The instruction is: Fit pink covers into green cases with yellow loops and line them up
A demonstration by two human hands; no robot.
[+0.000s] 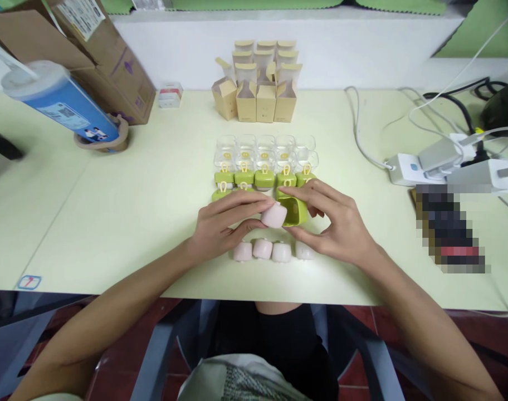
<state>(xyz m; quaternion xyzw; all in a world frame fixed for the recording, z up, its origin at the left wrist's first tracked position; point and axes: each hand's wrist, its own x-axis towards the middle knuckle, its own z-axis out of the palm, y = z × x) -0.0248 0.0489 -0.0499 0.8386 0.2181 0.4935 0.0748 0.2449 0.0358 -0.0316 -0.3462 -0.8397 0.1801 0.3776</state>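
My left hand [223,225] pinches a small pale pink piece [274,215] between thumb and fingers. My right hand [335,223] grips a green cap-like piece [294,210], and the pink piece touches its open side. Just below the hands a row of several more pink pieces [262,249] lies on the pale table [112,211]. Behind the hands stand rows of small items with green bases and clear tops [264,161].
Several small tan cartons [258,83] are stacked at the back by the wall. A blue and white cylinder [59,100] and a brown cardboard box [107,55] sit at the back left. A power strip with chargers and cables [446,161] lies at the right.
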